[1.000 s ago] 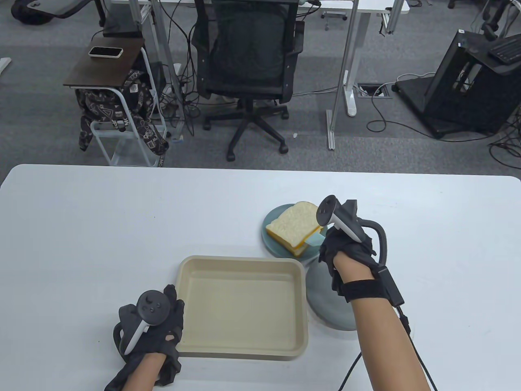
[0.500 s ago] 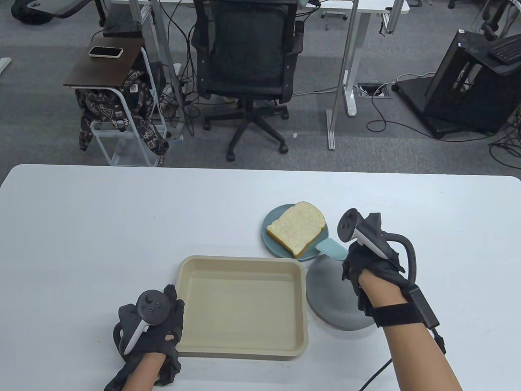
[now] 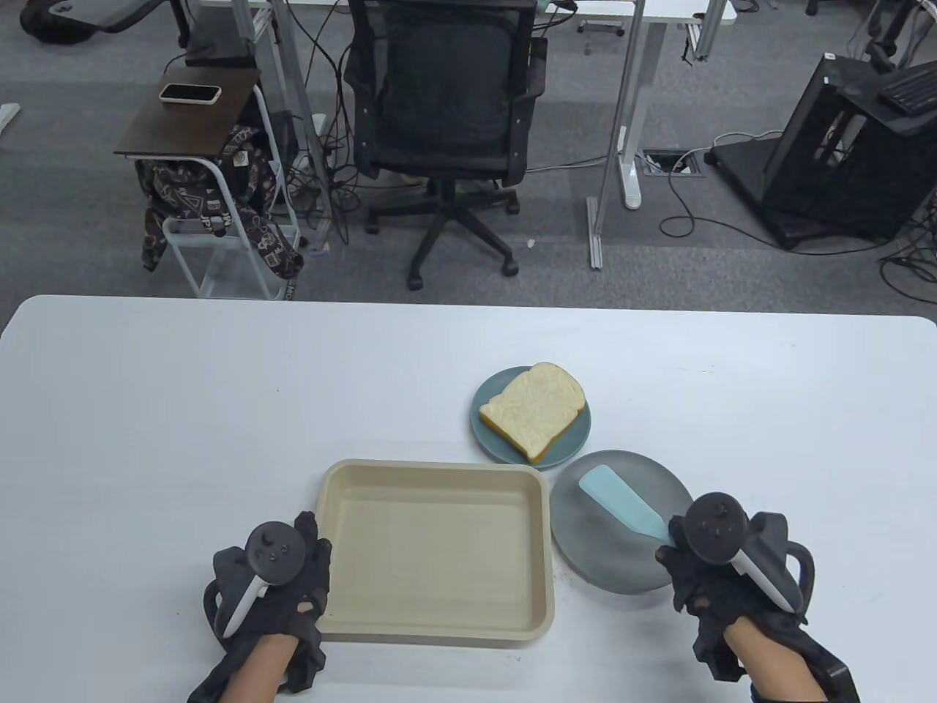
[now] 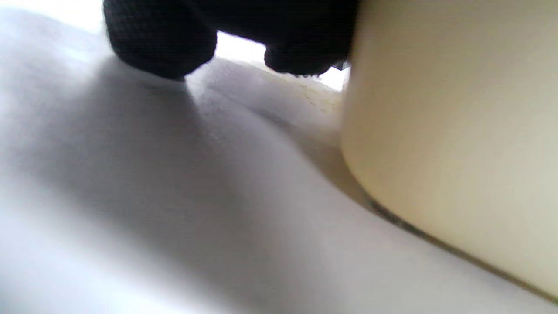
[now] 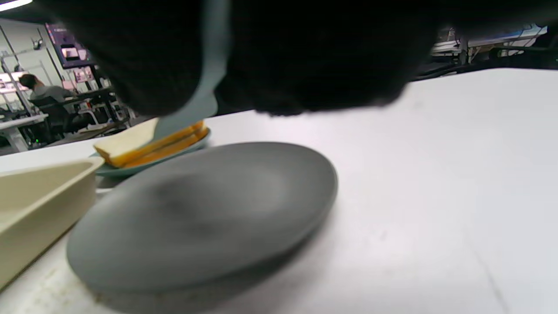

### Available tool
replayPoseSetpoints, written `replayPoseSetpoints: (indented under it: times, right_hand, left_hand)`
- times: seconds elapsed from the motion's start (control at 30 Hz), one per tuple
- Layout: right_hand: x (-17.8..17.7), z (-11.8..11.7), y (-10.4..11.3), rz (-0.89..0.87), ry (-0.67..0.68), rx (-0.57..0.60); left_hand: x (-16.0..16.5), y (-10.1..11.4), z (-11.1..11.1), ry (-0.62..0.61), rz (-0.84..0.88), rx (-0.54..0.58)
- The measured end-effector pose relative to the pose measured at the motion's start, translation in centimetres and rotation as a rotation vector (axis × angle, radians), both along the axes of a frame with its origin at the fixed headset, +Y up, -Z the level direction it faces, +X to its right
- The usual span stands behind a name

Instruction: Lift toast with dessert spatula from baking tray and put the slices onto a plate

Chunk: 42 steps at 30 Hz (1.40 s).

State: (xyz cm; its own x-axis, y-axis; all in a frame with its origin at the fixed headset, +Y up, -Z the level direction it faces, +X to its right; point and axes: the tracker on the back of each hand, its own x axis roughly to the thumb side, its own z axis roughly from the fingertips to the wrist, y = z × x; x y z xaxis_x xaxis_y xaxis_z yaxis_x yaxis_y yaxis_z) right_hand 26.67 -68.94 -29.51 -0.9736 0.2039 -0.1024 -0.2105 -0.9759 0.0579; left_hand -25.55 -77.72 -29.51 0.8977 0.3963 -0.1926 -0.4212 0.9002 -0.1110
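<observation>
no legible txt, labels, nos.

The table view looks down from above the near edge of the white table (image 3: pixel 219 381) and faces the office floor behind it. The left wrist view sits very low and very close, almost on the table surface, facing the outer wall of the beige rectangular baking tray (image 4: pixel 453 144). The right wrist view is also low, looking across the dark grey round plate (image 5: pixel 205 213). All three views share this tray.
</observation>
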Motion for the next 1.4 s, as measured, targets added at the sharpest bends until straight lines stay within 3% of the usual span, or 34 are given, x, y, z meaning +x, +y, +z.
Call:
replayPoseSetpoints:
  times: [0.2,0.43,0.5,0.73,1.23,1.4]
  right_hand:
    - [1.4,0.9,-4.4,-0.101,-0.052,0.046]
    - [0.3,1.5,-6.9,-0.067,-0.052,0.107]
    - [0.0,1.5,-7.2,-0.056,-0.066,0.069]
    - [0.0,1.3,-7.8,-0.111,-0.088,-0.024]
    - [-0.4,2.5,-6.6,-0.031,-0.136,-0.039]
    - [-1.4,2.5,-4.7,0.067,-0.159,0.079]
  left_hand:
    - [0.0,0.0,0.0,0.002,0.000,0.001]
    - [0.0,0.0,0.0,0.001,0.002,-0.002]
    - [0.0,0.0,0.0,0.001,0.001,-0.002]
    - [0.0,0.0,0.0,0.001,0.002,-0.004]
    - [-0.8,0.7,0.0,0.018,0.024,-0.006]
    - [-1.5,2.7,0.1,0.018,-0.025,0.098]
